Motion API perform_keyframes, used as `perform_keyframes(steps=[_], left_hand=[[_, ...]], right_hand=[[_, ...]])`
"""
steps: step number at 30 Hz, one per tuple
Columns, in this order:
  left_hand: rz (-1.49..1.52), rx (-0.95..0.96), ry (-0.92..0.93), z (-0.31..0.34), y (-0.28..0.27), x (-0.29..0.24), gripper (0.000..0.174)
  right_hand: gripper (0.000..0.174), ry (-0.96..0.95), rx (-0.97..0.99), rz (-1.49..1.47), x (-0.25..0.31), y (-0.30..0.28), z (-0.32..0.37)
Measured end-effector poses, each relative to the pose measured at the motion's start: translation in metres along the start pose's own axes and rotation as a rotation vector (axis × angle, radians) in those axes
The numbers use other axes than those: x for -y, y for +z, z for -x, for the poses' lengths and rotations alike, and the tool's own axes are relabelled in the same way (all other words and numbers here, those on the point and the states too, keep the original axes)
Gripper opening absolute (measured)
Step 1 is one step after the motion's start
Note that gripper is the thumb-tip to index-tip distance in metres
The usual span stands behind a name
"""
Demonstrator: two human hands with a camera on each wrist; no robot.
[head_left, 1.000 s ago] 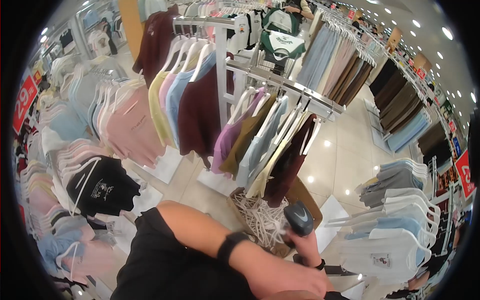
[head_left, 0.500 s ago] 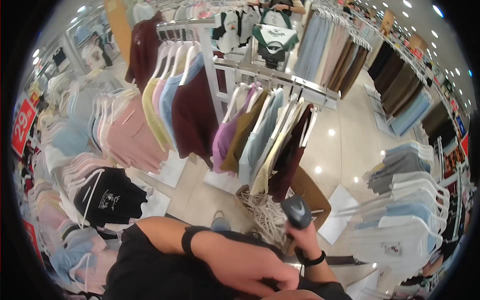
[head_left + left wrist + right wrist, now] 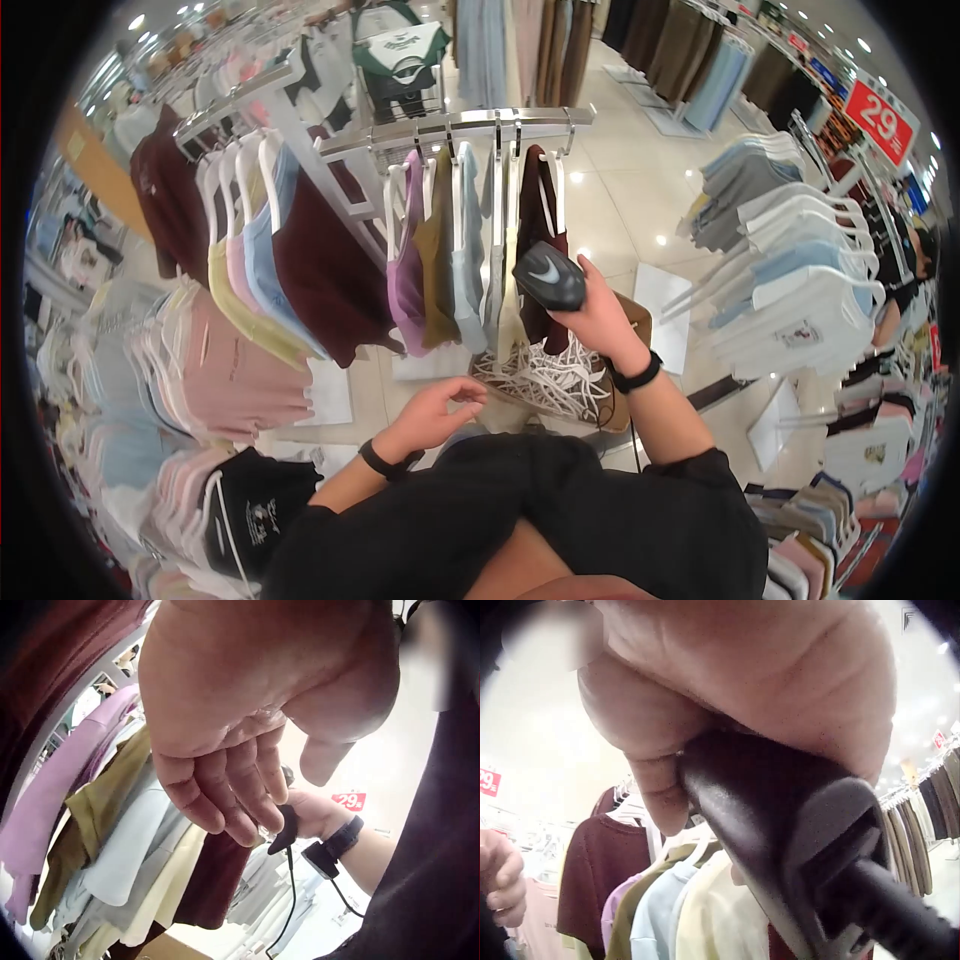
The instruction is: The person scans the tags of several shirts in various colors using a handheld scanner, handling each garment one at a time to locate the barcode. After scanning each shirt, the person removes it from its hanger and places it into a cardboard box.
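Note:
My right hand [image 3: 606, 320] grips the handle of a black corded handheld scanner [image 3: 550, 279], with a pale curved mark on its head. In the head view the scanner overlaps a maroon garment [image 3: 538, 195] at the right end of a rack bar [image 3: 465, 124]. The right wrist view shows the handle's underside and its thick cable [image 3: 900, 906]. Lower and to the left, my left hand [image 3: 432, 415] hangs in the air holding nothing, its fingers [image 3: 241, 780] loosely bent. Purple, olive, blue and cream garments [image 3: 467, 300] hang beside the maroon one.
Under the rack stands a cardboard box [image 3: 640, 325] heaped with white hangers [image 3: 555, 385]. A second bar at left carries a large maroon shirt [image 3: 330, 275] and pastel tops. White shirts [image 3: 800, 330] hang at right, below a red price sign [image 3: 880, 120].
The view has turned toward the rack end. My left hand has left the right forearm side and moved out to the left. The right hand has raised the scanner in front of the maroon garment.

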State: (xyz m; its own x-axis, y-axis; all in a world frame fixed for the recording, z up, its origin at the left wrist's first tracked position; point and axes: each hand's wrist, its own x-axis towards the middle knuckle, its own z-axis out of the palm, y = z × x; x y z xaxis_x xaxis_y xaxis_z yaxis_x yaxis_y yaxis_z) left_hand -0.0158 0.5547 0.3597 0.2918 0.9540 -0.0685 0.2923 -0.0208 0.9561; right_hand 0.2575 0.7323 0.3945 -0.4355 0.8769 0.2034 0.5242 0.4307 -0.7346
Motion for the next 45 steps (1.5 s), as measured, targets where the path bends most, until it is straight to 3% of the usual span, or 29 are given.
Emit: perform_keyframes(steps=[2,8,10,13,14,16,21,29,37,40,44,45], left_hand=[[0.029,-0.027,-0.029,0.009,-0.009,0.018,0.022],[0.154,-0.110,-0.132,0.027,-0.038,0.075,0.019],[0.164,-0.096,-0.171,0.032,-0.041,0.098,0.018],[0.099,-0.039,-0.169,0.028,-0.046,0.113,0.018],[0.081,-0.024,-0.160,0.025,-0.048,0.114,0.018],[0.087,-0.037,-0.140,0.020,-0.050,0.108,0.018],[0.193,-0.171,-0.105,0.009,-0.041,0.099,0.022],[-0.004,-0.244,0.035,-0.019,-0.017,0.058,0.022],[-0.190,-0.178,0.118,-0.067,0.032,-0.005,0.031],[-0.335,-0.265,0.314,-0.093,0.054,-0.025,0.048],[-0.522,-0.309,0.435,-0.123,0.074,-0.042,0.065],[-0.572,-0.317,0.448,-0.130,0.077,-0.046,0.068]], right_hand=[[0.050,0.088,-0.002,0.067,-0.009,0.019,-0.014],[0.047,0.254,-0.150,0.021,-0.016,0.009,-0.015],[0.048,0.079,-0.169,0.144,-0.023,0.009,-0.018],[0.053,-0.010,-0.082,0.235,-0.027,0.012,-0.034],[0.052,0.058,-0.107,0.209,-0.026,0.015,-0.036],[0.050,0.185,-0.157,0.151,-0.024,0.022,-0.043],[0.042,0.132,-0.406,0.193,-0.025,0.016,-0.045],[0.048,0.076,-0.449,0.066,-0.040,-0.047,0.026],[0.053,0.092,-0.314,0.107,-0.050,-0.121,0.125],[0.052,0.062,-0.239,0.164,-0.027,-0.150,0.154],[0.050,0.300,-0.117,-0.196,-0.037,-0.171,0.192],[0.049,0.268,-0.042,-0.179,-0.040,-0.177,0.197]])
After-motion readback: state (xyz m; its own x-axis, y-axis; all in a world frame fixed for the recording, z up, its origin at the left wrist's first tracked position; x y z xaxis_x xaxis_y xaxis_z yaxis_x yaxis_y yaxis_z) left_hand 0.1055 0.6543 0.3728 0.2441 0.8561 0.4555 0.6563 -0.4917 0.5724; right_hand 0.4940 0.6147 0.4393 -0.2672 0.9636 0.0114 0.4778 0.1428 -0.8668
